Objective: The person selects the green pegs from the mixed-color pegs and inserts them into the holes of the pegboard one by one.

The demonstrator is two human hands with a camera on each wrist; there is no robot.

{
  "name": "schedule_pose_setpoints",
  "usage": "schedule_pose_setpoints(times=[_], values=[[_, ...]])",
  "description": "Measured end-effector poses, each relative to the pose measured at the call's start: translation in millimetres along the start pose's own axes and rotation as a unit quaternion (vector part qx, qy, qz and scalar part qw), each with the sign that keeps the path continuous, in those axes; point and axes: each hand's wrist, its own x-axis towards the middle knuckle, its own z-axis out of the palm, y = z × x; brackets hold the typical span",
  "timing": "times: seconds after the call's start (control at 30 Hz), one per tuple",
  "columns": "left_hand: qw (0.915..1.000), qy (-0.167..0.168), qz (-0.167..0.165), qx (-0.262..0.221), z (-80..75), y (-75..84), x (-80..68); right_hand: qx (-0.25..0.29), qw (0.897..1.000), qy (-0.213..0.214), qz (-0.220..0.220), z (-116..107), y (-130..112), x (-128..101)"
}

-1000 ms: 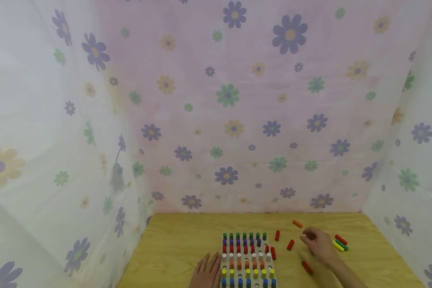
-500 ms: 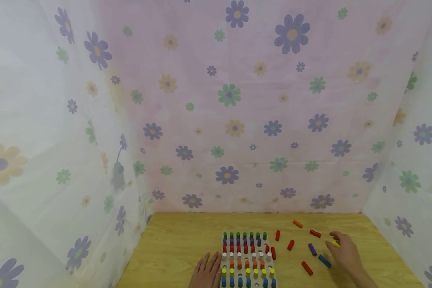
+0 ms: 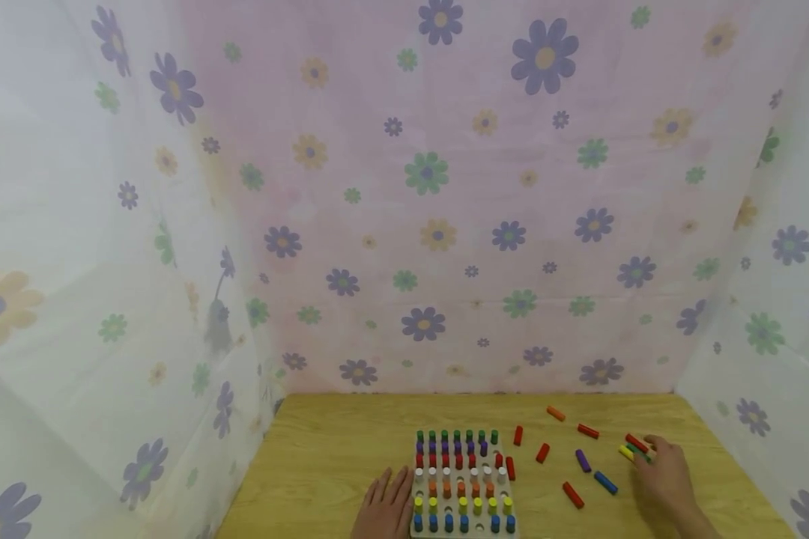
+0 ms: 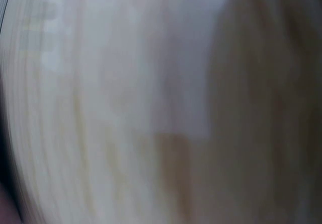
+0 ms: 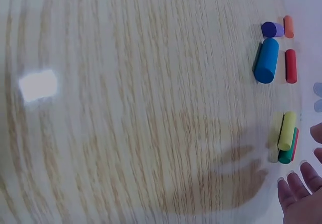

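Observation:
My left hand (image 3: 383, 507) lies flat with extended fingers on the table, against the left side of a white pegboard (image 3: 508, 500). Rows of coloured pegs stand upright in the board, and a few holes show bare. Over on the right, my right hand (image 3: 667, 475) hovers by a cluster of lying pegs: a yellow peg (image 5: 287, 131), a green peg (image 5: 285, 156) and a red peg (image 3: 637, 443). In the right wrist view its fingers (image 5: 297, 185) are loosely spread beside the cluster, with nothing between them. The left wrist view is a blur of wood grain.
Between board and right hand lie a blue peg (image 3: 605, 482), a purple peg (image 3: 583, 460), an orange peg (image 3: 556, 413) and several red ones, such as a red peg (image 3: 573, 495). Flowered cloth (image 3: 438, 224) hangs behind the wooden table (image 3: 337, 434) and along both sides.
My right hand has moved rightward across the table, uncovering the purple, blue and a red peg, then passing beyond the yellow one. The left hand stays by the board.

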Motion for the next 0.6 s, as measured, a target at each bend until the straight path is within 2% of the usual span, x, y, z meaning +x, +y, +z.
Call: schedule_pose_setpoints(times=[0.37,0.6], values=[[0.9996,-0.008,0.0,-0.025,-5.1,1.1,0.4,0.023,0.998,-0.009,0.058,1.0,11.3,4.7],[0.9997,-0.007,0.0,-0.026,-3.3,0.9,-0.3,0.021,0.999,0.012,0.045,3.2,18.6,9.3]])
